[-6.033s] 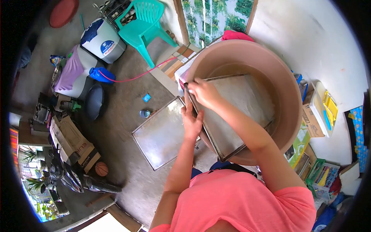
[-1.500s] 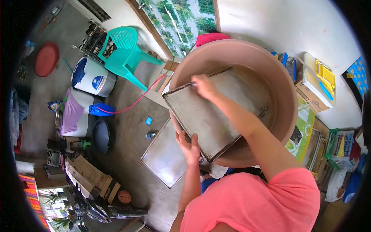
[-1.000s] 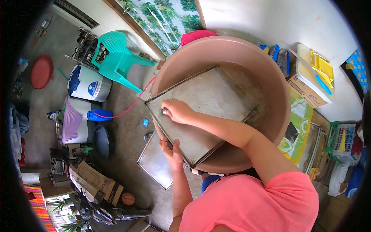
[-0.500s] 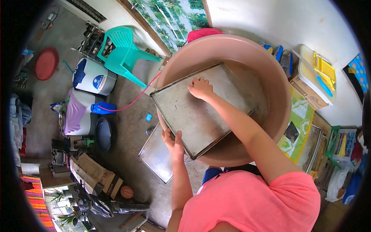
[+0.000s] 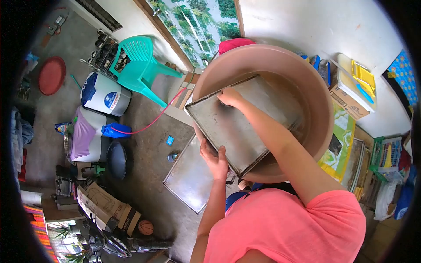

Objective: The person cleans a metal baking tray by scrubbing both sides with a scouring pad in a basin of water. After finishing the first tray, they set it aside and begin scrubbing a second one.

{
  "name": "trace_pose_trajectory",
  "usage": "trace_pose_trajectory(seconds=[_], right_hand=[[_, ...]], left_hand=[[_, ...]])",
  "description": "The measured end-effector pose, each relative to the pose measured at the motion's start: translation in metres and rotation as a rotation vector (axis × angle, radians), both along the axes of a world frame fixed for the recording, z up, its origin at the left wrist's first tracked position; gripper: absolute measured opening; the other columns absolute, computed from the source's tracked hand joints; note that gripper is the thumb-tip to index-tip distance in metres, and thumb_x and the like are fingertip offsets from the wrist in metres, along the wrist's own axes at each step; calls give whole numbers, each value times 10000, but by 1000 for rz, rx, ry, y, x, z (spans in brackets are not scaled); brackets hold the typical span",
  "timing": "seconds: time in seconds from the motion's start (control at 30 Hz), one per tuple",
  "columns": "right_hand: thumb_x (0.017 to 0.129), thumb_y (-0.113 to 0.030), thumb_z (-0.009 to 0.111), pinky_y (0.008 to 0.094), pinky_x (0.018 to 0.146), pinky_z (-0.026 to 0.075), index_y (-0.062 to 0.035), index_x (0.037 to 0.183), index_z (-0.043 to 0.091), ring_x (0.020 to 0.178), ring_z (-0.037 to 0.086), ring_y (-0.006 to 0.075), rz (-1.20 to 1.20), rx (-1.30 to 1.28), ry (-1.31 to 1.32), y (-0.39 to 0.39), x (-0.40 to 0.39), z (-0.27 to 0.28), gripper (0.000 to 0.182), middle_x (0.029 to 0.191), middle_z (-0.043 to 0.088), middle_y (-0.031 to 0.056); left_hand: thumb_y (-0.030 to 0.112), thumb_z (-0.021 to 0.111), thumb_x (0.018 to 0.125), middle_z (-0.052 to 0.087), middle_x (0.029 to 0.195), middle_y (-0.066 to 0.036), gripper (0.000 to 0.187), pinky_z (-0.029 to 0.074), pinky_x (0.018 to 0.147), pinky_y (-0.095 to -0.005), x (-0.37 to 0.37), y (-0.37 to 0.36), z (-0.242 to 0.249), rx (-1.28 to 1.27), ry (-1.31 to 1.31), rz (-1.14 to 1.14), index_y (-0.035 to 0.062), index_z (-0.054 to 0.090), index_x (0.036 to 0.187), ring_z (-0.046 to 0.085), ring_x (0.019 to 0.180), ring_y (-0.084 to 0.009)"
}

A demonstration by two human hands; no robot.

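Note:
A rectangular metal baking tray [image 5: 263, 118], dull and smudged, lies tilted across the near-left rim of a big brownish-pink plastic tub [image 5: 322, 140]. Cloudy water [image 5: 291, 90] shows inside the tub, around the tray's far and right sides. My left hand [image 5: 214, 162] grips the tray's near-left edge, thumb on the upper face and fingers outside and under. On the tray's face, close to its far-left edge, my right hand [image 5: 230, 96] presses down with curled fingers. Whatever it may hold is hidden under the palm. A second metal tray [image 5: 188, 173] lies on the floor left of the tub.
A green plastic chair [image 5: 139, 70] stands at the far left, beside white drums [image 5: 105, 96]. A pink hose [image 5: 153, 123] runs from a blue container [image 5: 115, 130] toward the tub. Left are a dark basin [image 5: 116, 160] and a basketball [image 5: 145, 227]. Boxes [image 5: 348, 100] line the right wall.
My right hand has slid across the tray toward its far-left edge, fingers more tightly curled. The tray and my left hand sit farther right in view.

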State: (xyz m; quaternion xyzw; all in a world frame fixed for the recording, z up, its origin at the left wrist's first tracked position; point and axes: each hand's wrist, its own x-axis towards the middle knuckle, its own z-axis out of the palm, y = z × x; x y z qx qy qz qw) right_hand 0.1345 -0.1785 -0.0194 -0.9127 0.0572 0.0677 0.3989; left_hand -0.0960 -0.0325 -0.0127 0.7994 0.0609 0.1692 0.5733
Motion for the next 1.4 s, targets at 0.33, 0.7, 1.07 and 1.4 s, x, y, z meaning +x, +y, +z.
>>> trace_pose_trajectory(seconds=[0.33, 0.7, 1.07, 1.4], right_hand=[[844, -197, 531, 341, 662, 466, -11, 847, 623, 684, 587, 185, -328, 866, -38, 4, 16, -11, 207, 799, 624, 91], [888, -254, 453, 466, 890, 456, 72, 997, 630, 1033, 594, 420, -361, 269, -23, 45, 4, 22, 387, 1049, 629, 274], [841, -155, 541, 482, 697, 528, -30, 1205, 597, 976, 661, 328, -149, -537, 139, 30, 11, 35, 389, 1129, 652, 140], [839, -299, 504, 459, 793, 520, -96, 1007, 721, 1005, 649, 317, 142, -485, 32, -1, 15, 29, 342, 1062, 679, 147]], left_hand=[[124, 663, 802, 266, 1370, -274, 714, 319, 1048, -450, -2, 6, -5, 83, 10, -45, 116, 334, 1435, 342, 1273, -422], [89, 657, 806, 261, 1353, -289, 696, 325, 1045, -448, 1, 7, 2, -5, -12, -120, 46, 332, 1420, 344, 1264, -415], [167, 703, 781, 281, 1350, -304, 694, 372, 1005, -452, 3, 10, 9, 191, 30, -106, 56, 393, 1392, 362, 1252, -443], [220, 694, 796, 259, 1355, -354, 545, 392, 976, -478, 6, 12, -1, 236, 45, -85, -50, 531, 1240, 410, 1190, -511]])
